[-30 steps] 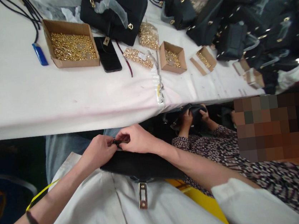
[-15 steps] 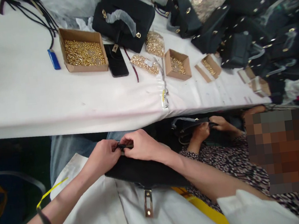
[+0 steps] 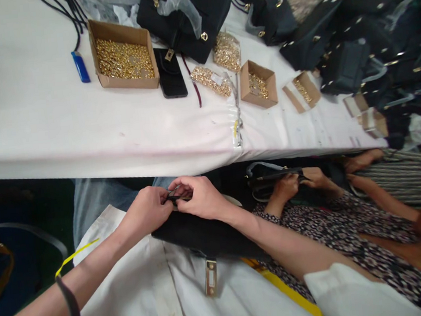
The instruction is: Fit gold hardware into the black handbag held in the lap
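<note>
A black handbag (image 3: 208,237) lies across my lap against the white shirt, and a gold metal clasp plate (image 3: 211,278) hangs from its near edge. My left hand (image 3: 150,205) is closed at the bag's far edge, pinching a thin black strap (image 3: 172,198). Close beside it, my right hand (image 3: 202,198) has its thumb and fingers bent around the same strap. The fingertips of both hands nearly meet there. Fingers partly cover the strap, so its fixing to the bag is hidden.
On the white table (image 3: 78,127) are a carton of gold fittings (image 3: 126,81), a phone (image 3: 172,81), a blue lighter-like object (image 3: 80,66), a bagged heap of gold pieces (image 3: 211,80) and another black handbag (image 3: 194,18). A co-worker's hands (image 3: 288,187) work at the right.
My right fingers have lifted and spread a little around the strap, while the left hand keeps its pinch. The view has tilted slightly, so the table's things appear higher and farther right.
</note>
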`<action>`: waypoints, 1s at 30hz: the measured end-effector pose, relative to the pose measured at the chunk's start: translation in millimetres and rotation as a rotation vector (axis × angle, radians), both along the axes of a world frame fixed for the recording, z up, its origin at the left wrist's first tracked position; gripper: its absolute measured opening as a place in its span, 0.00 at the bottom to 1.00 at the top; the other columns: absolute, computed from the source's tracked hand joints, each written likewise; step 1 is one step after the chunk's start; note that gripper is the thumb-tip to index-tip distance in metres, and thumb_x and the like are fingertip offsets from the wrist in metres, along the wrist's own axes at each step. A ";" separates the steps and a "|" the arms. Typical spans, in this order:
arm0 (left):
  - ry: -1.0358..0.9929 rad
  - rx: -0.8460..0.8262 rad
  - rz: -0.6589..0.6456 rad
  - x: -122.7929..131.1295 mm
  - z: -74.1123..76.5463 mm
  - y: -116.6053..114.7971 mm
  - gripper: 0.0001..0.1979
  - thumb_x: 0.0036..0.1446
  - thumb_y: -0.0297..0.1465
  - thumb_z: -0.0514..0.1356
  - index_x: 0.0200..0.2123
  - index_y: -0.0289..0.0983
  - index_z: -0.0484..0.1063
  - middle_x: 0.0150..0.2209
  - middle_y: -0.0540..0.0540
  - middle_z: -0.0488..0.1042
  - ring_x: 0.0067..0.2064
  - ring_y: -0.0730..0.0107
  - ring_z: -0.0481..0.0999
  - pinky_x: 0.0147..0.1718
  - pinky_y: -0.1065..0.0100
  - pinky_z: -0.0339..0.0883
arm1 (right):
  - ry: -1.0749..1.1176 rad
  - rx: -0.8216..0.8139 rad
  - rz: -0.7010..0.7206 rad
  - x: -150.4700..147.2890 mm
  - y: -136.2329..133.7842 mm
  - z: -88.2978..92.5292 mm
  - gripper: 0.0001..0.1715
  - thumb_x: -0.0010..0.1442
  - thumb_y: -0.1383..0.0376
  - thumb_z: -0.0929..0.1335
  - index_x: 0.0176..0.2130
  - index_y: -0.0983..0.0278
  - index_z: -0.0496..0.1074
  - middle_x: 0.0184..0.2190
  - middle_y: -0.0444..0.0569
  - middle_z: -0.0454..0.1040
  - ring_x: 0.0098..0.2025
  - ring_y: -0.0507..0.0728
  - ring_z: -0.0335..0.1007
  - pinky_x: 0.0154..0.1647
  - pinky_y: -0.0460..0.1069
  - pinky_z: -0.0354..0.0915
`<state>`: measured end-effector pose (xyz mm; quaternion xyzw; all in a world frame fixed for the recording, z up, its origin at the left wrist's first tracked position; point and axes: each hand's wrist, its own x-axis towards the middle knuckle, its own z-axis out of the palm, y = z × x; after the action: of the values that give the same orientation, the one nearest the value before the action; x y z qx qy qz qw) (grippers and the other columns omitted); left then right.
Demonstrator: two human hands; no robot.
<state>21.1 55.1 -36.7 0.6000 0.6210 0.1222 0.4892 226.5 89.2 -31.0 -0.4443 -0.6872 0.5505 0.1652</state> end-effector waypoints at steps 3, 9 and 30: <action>-0.002 -0.001 0.010 1.0 -0.1 -0.2 0.10 0.55 0.30 0.58 0.23 0.40 0.63 0.21 0.55 0.57 0.28 0.71 0.59 0.27 0.60 0.47 | -0.010 0.016 -0.015 -1.1 -1.6 0.5 0.22 0.57 0.72 0.72 0.51 0.63 0.81 0.40 0.46 0.85 0.42 0.54 0.83 0.48 0.47 0.76; -0.004 0.030 0.013 -0.8 -1.6 -2.8 0.10 0.55 0.29 0.58 0.23 0.40 0.63 0.21 0.55 0.60 0.27 0.71 0.60 0.28 0.60 0.47 | 0.004 0.037 0.016 -2.0 -1.7 -1.1 0.21 0.58 0.72 0.71 0.51 0.63 0.82 0.43 0.47 0.85 0.44 0.54 0.82 0.50 0.48 0.76; -0.051 0.096 -0.019 3.1 15.3 -2.9 0.16 0.57 0.23 0.57 0.44 0.44 0.79 0.41 0.46 0.84 0.41 0.57 0.82 0.43 0.61 0.68 | 0.044 -0.120 0.023 7.4 -5.9 6.7 0.27 0.67 0.69 0.71 0.62 0.56 0.64 0.40 0.42 0.85 0.38 0.54 0.81 0.39 0.47 0.68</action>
<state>24.3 52.2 -21.4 0.6256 0.5958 0.1626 0.4767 233.9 83.3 -24.3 -0.4333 -0.6543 0.6021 0.1468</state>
